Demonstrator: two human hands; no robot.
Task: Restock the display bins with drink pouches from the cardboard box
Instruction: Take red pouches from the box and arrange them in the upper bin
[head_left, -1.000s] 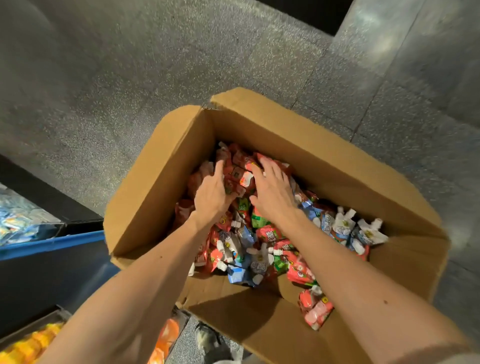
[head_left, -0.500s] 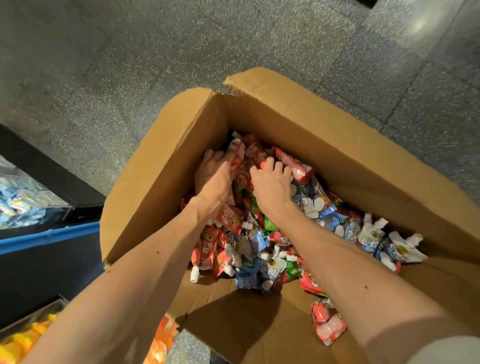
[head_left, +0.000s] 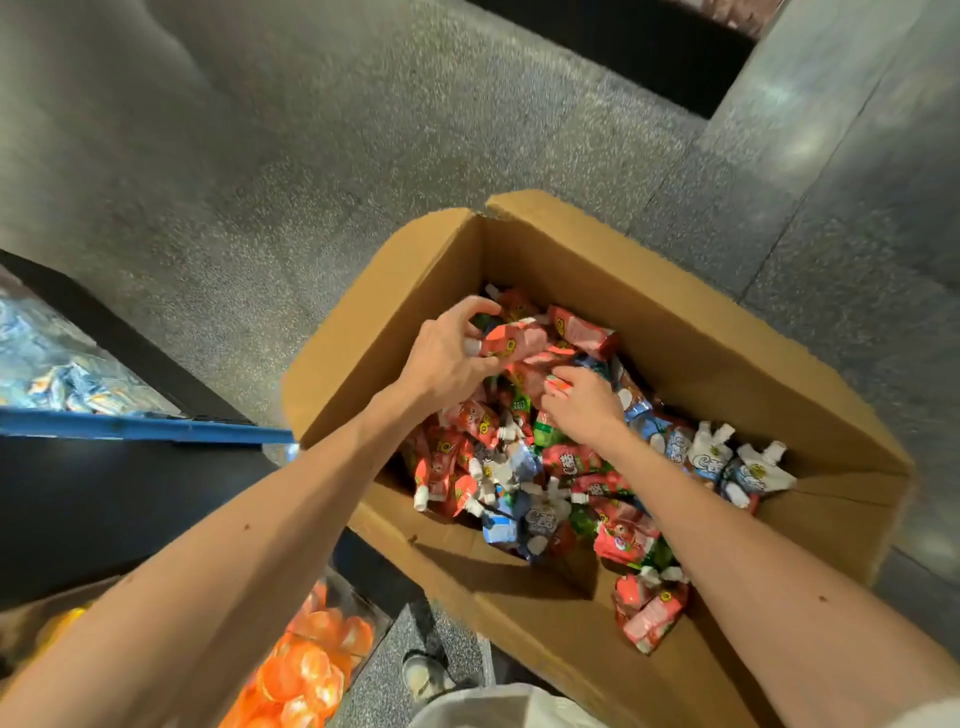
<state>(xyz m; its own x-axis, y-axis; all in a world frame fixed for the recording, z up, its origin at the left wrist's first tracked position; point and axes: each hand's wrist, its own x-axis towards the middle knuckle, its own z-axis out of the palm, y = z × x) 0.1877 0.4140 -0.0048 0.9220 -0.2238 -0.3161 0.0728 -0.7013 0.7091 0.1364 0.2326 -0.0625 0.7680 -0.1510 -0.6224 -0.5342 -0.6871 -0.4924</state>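
- Head view: one cardboard box (head_left: 691, 353) stands open on the speckled grey floor (head_left: 260, 156). Its walls are plain brown corrugated board and its flaps are folded outward.
- Inside the box lies a loose heap of drink pouches (head_left: 519, 467), too many and too tangled to count. They are soft glossy packs with small white screw caps, mostly red, some blue and white, a few green.
- Two white pouches (head_left: 748, 470) lean by the box's right wall with their spouts up. A few red ones (head_left: 649, 613) lie apart from the heap on the box's near side.
- The left hand (head_left: 447, 353) reaches in over the box's left wall on a bare forearm. Its fingers and thumb are curled round a red pouch (head_left: 514, 338), held just above the heap near the box's far-left corner.
- The right hand (head_left: 582, 400) lies knuckles up on the heap in the middle of the box, with its fingers bent down among the red packs. Whether they grip one cannot be told.
- Two display bins show to the left of the box. The far bin (head_left: 62, 374) holds shiny blue-and-white packs behind a blue rail (head_left: 130, 426). The near bin (head_left: 311, 665) is clear-walled and holds round orange packs.
- One shoe (head_left: 421, 675) stands on the floor just below the box's near-left corner.
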